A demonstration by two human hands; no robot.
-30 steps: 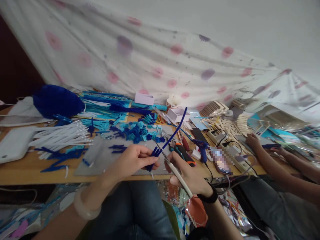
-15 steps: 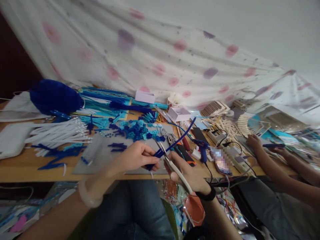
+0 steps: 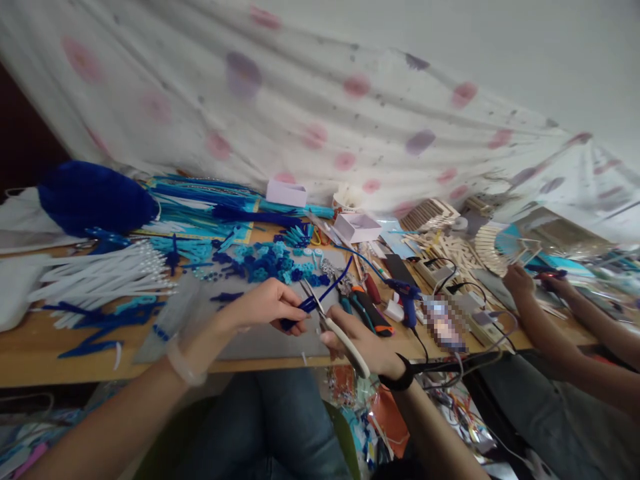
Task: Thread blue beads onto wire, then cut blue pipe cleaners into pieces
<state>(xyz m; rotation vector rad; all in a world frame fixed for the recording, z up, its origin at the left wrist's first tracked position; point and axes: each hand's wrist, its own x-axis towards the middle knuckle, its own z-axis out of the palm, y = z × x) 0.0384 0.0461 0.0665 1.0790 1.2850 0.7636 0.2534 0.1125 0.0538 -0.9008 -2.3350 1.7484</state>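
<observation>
Dark blue pipe cleaners (image 3: 309, 305) are pinched between the thumb and fingers of my left hand (image 3: 273, 307), above the front of the grey mat (image 3: 250, 345). One long stem sticks up to the right from the bunch. My right hand (image 3: 357, 340) is closed round the white handles of a pair of scissors (image 3: 345, 343). Their blades point up and left, parted, beside the blue stems just right of my left fingers. Behind my hands lies a pile of blue and turquoise fuzzy flowers (image 3: 270, 260).
White stems (image 3: 105, 273) and a dark blue round object (image 3: 97, 200) are at left. Pliers (image 3: 373, 312), a blue glue gun (image 3: 407, 300), a phone (image 3: 445, 323) and a power strip (image 3: 485, 327) lie at right. Another person's hands (image 3: 520, 283) work farther right.
My hands have shifted slightly left, with the scissors and pipe cleaners. The upright blue stem reaches less far up and right. The other person's hands have moved slightly.
</observation>
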